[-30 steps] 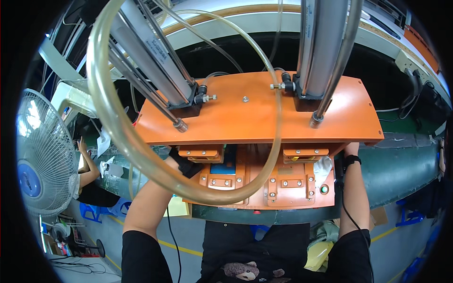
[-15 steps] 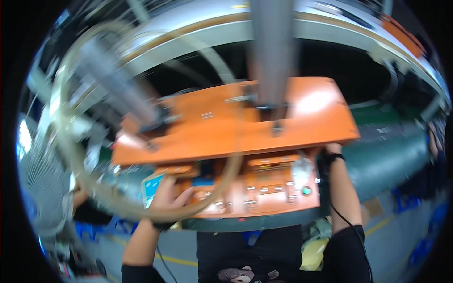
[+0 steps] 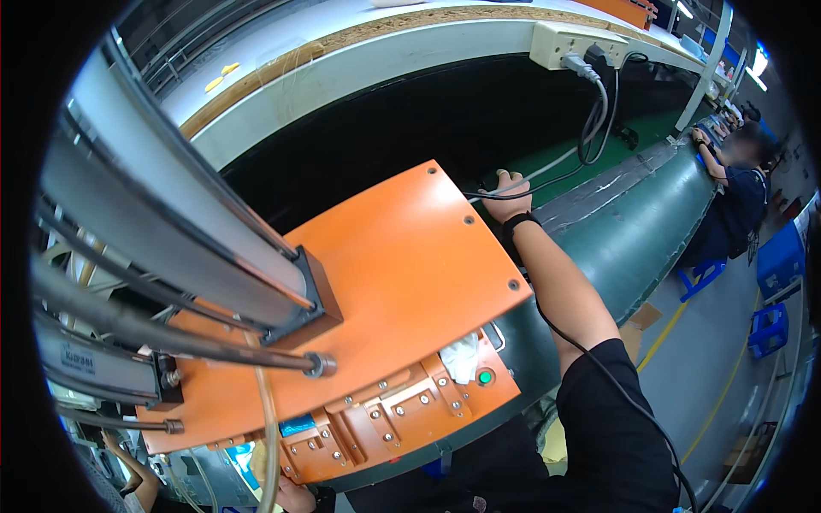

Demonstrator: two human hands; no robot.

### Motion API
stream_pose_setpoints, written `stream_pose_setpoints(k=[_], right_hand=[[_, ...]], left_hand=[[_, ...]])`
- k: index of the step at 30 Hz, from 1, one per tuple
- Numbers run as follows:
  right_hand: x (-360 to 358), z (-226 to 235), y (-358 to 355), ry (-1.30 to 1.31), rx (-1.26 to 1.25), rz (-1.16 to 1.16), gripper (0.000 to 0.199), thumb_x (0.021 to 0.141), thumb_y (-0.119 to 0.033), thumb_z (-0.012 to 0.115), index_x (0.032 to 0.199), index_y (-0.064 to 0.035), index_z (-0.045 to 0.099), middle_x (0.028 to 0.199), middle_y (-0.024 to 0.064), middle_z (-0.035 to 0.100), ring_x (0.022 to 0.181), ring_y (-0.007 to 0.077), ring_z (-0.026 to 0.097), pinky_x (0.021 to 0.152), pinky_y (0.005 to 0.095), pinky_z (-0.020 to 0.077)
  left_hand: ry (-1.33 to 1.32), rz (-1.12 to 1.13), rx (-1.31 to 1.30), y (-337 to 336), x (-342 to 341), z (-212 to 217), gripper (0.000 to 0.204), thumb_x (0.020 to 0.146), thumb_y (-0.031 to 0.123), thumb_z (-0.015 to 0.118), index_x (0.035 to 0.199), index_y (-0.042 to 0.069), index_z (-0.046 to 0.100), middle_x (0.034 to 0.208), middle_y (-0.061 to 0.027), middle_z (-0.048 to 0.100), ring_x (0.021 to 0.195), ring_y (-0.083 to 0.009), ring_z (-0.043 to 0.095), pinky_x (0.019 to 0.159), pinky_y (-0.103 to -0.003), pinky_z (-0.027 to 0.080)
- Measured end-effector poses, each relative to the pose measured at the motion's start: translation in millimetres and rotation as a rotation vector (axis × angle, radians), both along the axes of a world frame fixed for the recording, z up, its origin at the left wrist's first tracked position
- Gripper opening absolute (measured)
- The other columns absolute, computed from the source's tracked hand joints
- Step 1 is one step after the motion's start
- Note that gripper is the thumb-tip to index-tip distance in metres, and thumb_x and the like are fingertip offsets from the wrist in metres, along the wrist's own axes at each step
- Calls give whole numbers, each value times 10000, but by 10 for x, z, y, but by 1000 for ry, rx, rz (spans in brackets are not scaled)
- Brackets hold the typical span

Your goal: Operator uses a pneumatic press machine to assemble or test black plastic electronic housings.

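Observation:
An orange machine (image 3: 402, 248) with a flat top plate and upright metal cylinders (image 3: 197, 197) stands before me. My right hand (image 3: 509, 198) reaches past its right side, fingers curled in by the cables (image 3: 560, 158); what they close on is hidden. Low at the machine's front left corner is my left hand (image 3: 295, 496), partly covered by a clear hose (image 3: 270, 419), its fingers mostly out of sight. Beside it lies a blue and white piece (image 3: 244, 466). Under the plate, the lower orange fixture (image 3: 385, 419) carries several screws, a green button (image 3: 486, 377) and a crumpled white cloth (image 3: 462, 359).
A white power strip (image 3: 577, 47) with plugged-in cords is fixed to the bench edge (image 3: 385, 51) behind. A green conveyor belt (image 3: 624, 248) runs off to the right, where another person (image 3: 735, 188) sits. Blue stools (image 3: 768, 329) stand on the floor.
The view has swung to the right. My right hand has gone from the plate's front right corner to behind its right side, at the cables. My left hand stays near the front left.

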State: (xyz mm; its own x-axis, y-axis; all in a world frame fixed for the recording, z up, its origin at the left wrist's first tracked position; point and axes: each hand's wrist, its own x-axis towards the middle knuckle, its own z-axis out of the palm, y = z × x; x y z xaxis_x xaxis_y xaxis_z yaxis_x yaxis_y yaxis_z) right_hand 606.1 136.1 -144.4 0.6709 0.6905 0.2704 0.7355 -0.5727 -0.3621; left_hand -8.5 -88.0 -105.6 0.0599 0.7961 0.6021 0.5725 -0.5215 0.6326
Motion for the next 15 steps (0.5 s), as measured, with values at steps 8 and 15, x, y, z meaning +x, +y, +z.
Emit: stream_pose_setpoints(k=[8, 15], right_hand=[[-133, -8, 199, 46, -46, 43, 788, 759, -427, 775, 1376, -39, 475, 1278, 252, 547, 1180, 411, 550, 971, 462, 486], [-68, 227, -773, 630, 281, 261, 626, 779, -210, 799, 1274, 52, 519, 1021, 164, 673, 835, 230, 682, 732, 327, 545]], left_hand=[[-356, -34, -139, -47, -80, -130, 477, 1028, 283, 387, 1341, -69, 466, 1325, -221, 537, 1211, -323, 535, 1056, -433, 400], [-196, 146, -63, -40, -196, -197, 447, 1025, 339, 447, 1245, -32, 563, 1200, -154, 564, 1098, -261, 543, 966, -381, 417]])
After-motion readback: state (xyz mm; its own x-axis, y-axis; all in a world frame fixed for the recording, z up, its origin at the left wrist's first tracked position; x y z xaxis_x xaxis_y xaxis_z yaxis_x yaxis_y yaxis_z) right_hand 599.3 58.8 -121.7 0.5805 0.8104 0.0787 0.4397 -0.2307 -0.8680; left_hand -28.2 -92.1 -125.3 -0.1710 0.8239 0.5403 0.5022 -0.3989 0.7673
